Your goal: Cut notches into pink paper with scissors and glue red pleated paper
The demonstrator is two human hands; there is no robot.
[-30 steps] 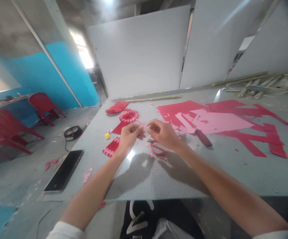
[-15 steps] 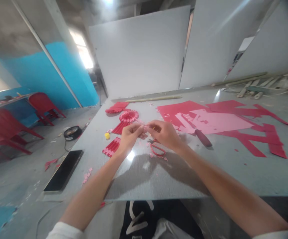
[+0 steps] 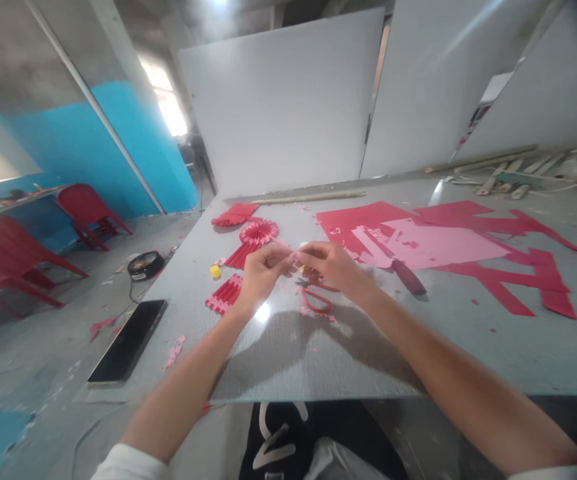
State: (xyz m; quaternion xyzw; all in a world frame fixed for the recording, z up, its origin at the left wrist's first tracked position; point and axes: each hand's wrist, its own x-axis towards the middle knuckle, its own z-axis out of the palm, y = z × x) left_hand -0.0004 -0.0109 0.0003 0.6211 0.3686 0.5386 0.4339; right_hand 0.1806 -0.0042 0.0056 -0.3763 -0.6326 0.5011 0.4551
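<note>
Fingertips of my left hand (image 3: 267,272) pinch a small pink paper piece (image 3: 293,257) over the table. My right hand (image 3: 332,267) meets it there, thumb and finger closed at the same piece. A white and yellow glue stick (image 3: 303,268) shows partly within the right fingers; most of it is hidden. Just below lie red-handled scissors (image 3: 317,300) among pink scraps. Left of the hands are a pleated red rosette (image 3: 259,233) with pink edging, a folded red strip (image 3: 242,256), a pink-banded pleated piece (image 3: 224,295) and a yellow cap (image 3: 215,271).
Red sheets (image 3: 363,217) and a pink sheet (image 3: 448,243) cover the table's right side, with a dark-red-handled knife (image 3: 408,277) on them. A phone (image 3: 128,341) lies at the left edge. A bamboo stick (image 3: 311,197) runs along the back. Red chairs (image 3: 91,212) stand at left.
Both hands remain together in front of me, with small finger shifts. The glue stick in the right hand has turned, and its white part now shows above the fingers.
</note>
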